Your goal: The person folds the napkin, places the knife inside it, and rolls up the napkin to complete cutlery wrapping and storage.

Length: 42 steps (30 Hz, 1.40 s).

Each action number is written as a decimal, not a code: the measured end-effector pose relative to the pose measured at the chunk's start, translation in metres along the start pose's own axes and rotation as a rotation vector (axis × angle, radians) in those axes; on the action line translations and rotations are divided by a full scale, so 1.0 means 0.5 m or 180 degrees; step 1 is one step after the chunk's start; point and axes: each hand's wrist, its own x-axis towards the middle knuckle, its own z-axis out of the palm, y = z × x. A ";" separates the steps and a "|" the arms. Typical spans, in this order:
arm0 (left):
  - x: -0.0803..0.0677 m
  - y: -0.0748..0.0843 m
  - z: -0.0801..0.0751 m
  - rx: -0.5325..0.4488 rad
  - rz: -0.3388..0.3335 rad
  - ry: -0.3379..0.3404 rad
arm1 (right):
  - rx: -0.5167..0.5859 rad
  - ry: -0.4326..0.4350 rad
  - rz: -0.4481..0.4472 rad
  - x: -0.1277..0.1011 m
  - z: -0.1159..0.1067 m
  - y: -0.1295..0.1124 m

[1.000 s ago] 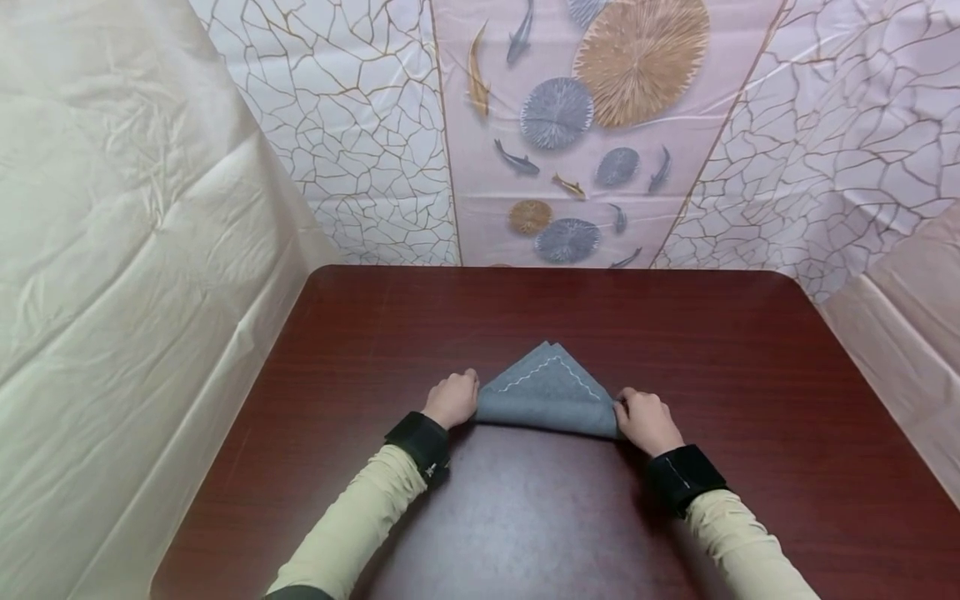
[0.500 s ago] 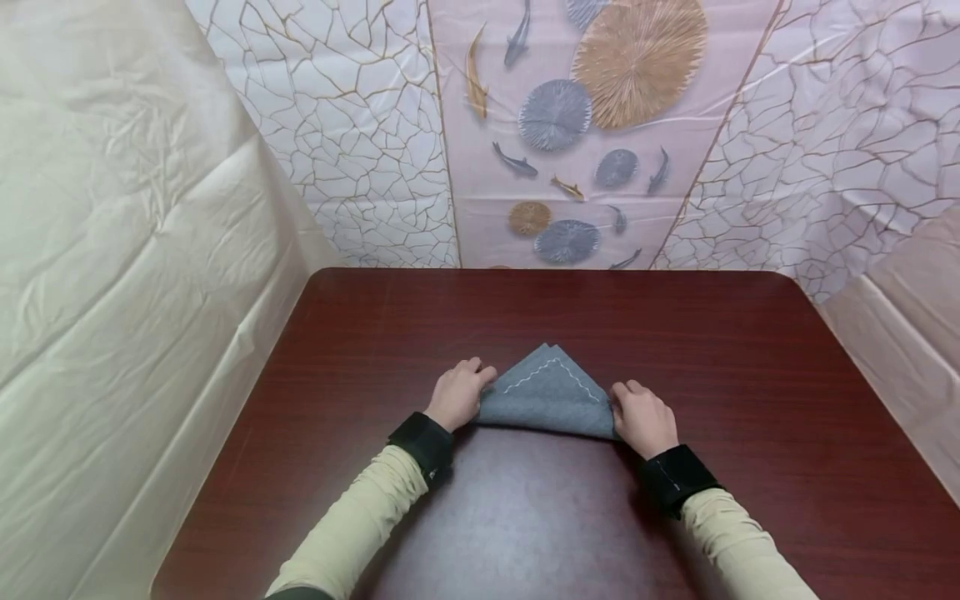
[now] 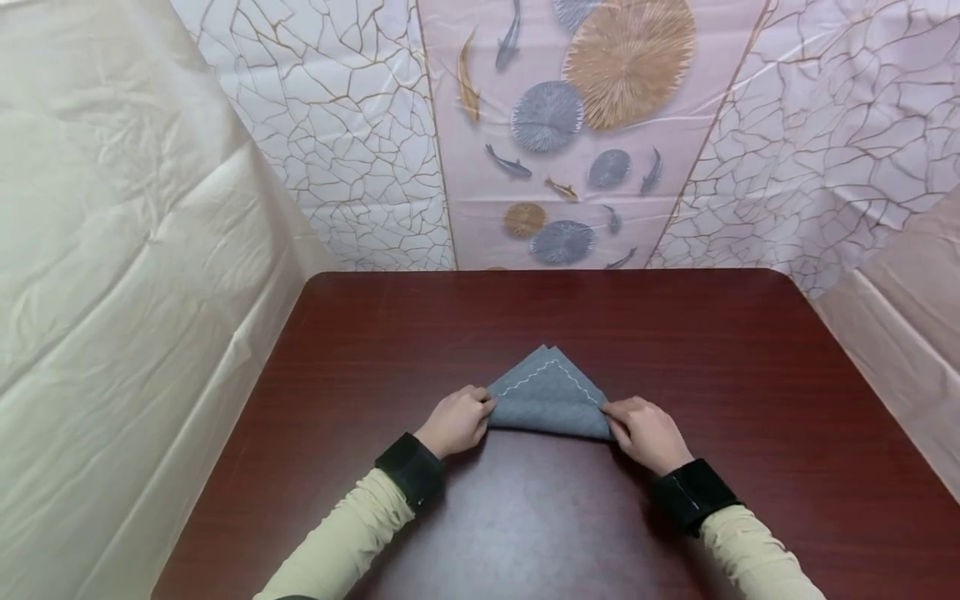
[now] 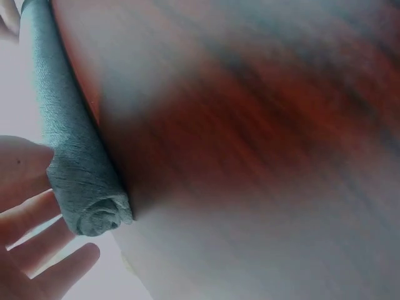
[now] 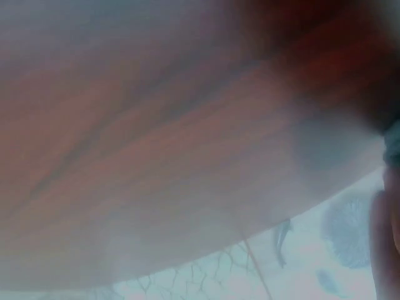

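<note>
A grey cloth [image 3: 549, 398] with white zigzag stitching lies on the dark red table [image 3: 525, 317], folded to a triangle that points away from me. Its near edge is rolled up; the left wrist view shows the tight rolled end [image 4: 94, 212]. My left hand [image 3: 459, 418] grips the roll's left end with curled fingers, and its fingers [image 4: 31, 219] lie against the roll. At the right end my right hand [image 3: 643, 429] grips the cloth the same way. The right wrist view is blurred; only a finger [image 5: 384, 237] shows at its edge.
Cream plastic sheeting [image 3: 112, 292] hangs close along the table's left side, and more at the right [image 3: 900, 317]. A patterned sheet with fish and round shapes [image 3: 562, 125] backs the far edge. Bare tabletop surrounds the cloth.
Both hands have rolled the near edge a little farther away from me. The visible triangle is smaller and its base narrower, and the hands sit slightly closer together.
</note>
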 end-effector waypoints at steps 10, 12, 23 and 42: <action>0.000 -0.016 -0.004 -0.0569 -0.0118 -0.0207 | -0.0417 -0.0505 -0.0080 -0.014 -0.007 -0.027; 0.001 -0.015 -0.004 -0.0605 -0.0128 -0.0230 | -0.0430 -0.0505 -0.0048 -0.015 -0.008 -0.027; 0.000 -0.013 -0.003 -0.0659 -0.0220 -0.0259 | -0.0406 -0.0552 0.0011 -0.016 -0.008 -0.026; -0.015 0.005 -0.002 -0.0087 -0.0070 -0.0184 | -0.0349 -0.0508 0.0001 -0.028 -0.009 -0.038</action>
